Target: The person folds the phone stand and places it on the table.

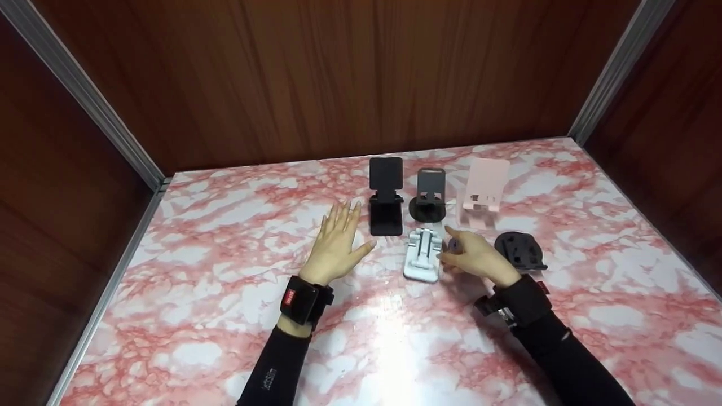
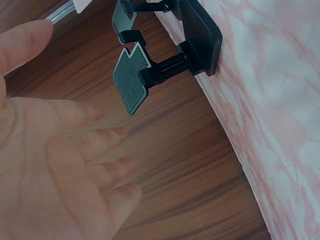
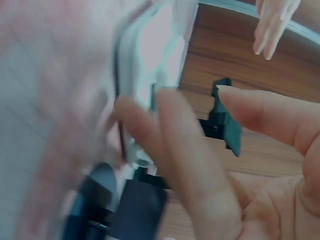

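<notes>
Status, judged from layout: three stands upright in a row toward the far edge of the table [image 1: 237, 338]; white stand [image 1: 423, 255] folded flat in front of that row; not yet raised. A round-based stand also flat near the right side. Work on the white stand appears just begun.

Nearest to the camera:
- Right hand [image 1: 476, 256]: fingers loosely curled, fingertips at the right edge of the white stand. Right wrist view blurred; fingers [image 3: 150, 135] lying against the white body [image 3: 150, 65], contact apparent, full grip not confirmed.
- Left hand [image 1: 337, 243]: flat, fingers straight and spread, palm down over the table, holding nothing. Just left of the white stand, apart from it.
- White stand: between the two hands, near the table centre, closer to the right hand.
- Dark round-based stand [image 1: 520, 251]: flat, just right of the right hand, not touched.

Farther, toward the far edge:
- Black stand [image 1: 386, 197]: upright, just beyond the left fingertips; in the left wrist view, holder plate [image 2: 131, 77] clear of the fingers.
- Dark grey stand [image 1: 430, 194]: upright on a round base, directly behind the white stand.
- Pink stand [image 1: 484, 186]: upright, right end of the row.
</notes>
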